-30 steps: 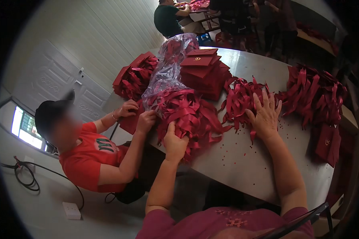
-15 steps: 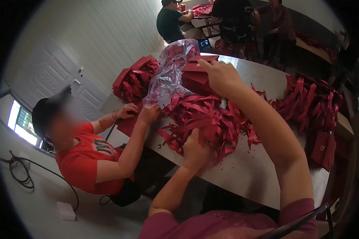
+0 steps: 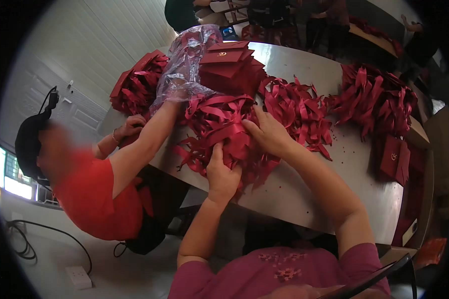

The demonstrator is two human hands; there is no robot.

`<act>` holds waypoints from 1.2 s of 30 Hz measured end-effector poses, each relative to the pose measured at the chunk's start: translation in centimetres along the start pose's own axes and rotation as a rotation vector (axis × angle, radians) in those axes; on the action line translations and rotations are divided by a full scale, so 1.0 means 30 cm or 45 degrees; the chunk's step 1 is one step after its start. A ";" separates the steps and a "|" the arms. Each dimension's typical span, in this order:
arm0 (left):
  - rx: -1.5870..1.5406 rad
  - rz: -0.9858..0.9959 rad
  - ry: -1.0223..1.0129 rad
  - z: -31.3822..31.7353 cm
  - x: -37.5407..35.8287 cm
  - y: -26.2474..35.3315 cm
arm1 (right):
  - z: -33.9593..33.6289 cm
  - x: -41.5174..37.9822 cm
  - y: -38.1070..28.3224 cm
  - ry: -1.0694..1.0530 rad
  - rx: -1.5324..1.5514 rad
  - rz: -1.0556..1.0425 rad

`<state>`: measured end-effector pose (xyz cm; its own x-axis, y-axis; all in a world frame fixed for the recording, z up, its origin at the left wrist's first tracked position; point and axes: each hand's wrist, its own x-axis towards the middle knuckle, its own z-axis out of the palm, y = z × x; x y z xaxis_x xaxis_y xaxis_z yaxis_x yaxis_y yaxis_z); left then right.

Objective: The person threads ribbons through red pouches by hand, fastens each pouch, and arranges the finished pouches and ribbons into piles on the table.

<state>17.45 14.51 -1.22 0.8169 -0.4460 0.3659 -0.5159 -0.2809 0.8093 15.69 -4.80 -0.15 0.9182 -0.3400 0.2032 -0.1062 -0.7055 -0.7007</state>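
A heap of paper gift bags with glossy red ribbon handles lies in front of me. My left hand [image 3: 222,174] is closed at the near side of the red ribbons [image 3: 224,122], its index finger pointing up; some fingertips are hidden. My right hand [image 3: 268,130] rests against the right side of that bunch, thumb and fingers apart. Just beyond stands a stack of dark red gift bags [image 3: 229,62] with a gold mark. Left of the stack, a co-worker's forearm [image 3: 152,132] reaches into a clear plastic bag [image 3: 179,77].
More ribboned bags [image 3: 376,97] are piled on the right of the metal table [image 3: 304,187], with another red bag [image 3: 394,157] below them. A further bundle [image 3: 139,82] lies at the far left. A cardboard box [image 3: 424,199] stands at the right edge.
My right hand has come down from the bag stack to the ribbons. My left hand stays at the ribbons' near side. The co-worker's arm has reached into the plastic bag. The view has shifted.
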 end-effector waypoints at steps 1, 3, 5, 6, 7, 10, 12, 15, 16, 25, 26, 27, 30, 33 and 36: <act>0.027 -0.003 0.021 0.003 -0.005 -0.002 | 0.013 0.002 -0.014 0.099 0.055 0.010; 0.042 0.005 0.011 0.005 -0.024 -0.009 | 0.005 0.088 -0.025 -0.132 0.302 0.229; 0.071 -0.002 0.026 0.008 -0.027 -0.020 | 0.021 0.148 -0.049 -0.259 0.307 0.395; -0.003 -0.032 0.027 0.012 -0.029 -0.014 | 0.036 0.175 -0.061 -0.250 0.237 0.438; 0.009 -0.015 0.017 0.011 -0.030 -0.002 | 0.054 0.193 -0.058 -0.329 0.164 0.393; -0.012 0.024 0.003 0.011 -0.039 0.005 | 0.071 0.182 -0.100 -0.466 0.096 0.250; 0.109 0.168 0.001 0.015 -0.055 -0.035 | 0.062 0.161 -0.085 -0.532 0.218 0.253; 0.244 0.276 -0.074 0.014 -0.079 -0.016 | 0.117 0.129 0.034 -0.651 0.953 0.327; 0.243 0.283 -0.079 0.021 -0.084 -0.015 | 0.077 0.093 0.021 -0.642 0.955 0.328; 0.084 0.901 -0.214 0.221 0.183 0.184 | -0.378 -0.002 0.095 0.036 1.621 0.111; 0.019 0.958 -0.179 0.265 0.251 0.217 | -0.447 0.009 0.086 0.102 1.598 0.147; -0.043 1.007 -0.142 0.310 0.314 0.249 | -0.506 0.009 0.065 0.228 1.596 0.201; -0.078 0.998 -0.053 0.438 0.462 0.254 | -0.557 0.121 0.168 0.513 1.423 0.083; -0.054 0.745 -0.152 0.567 0.535 0.185 | -0.527 0.249 0.366 0.526 0.952 0.171; 0.622 0.071 -0.508 0.651 0.554 0.140 | -0.395 0.354 0.672 0.203 -0.103 0.393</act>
<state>23.82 -10.66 -0.72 0.6748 -0.7273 0.1253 -0.6900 -0.5616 0.4565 18.78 -30.01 -4.01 0.7677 -0.6332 0.0989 -0.4050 -0.5989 -0.6908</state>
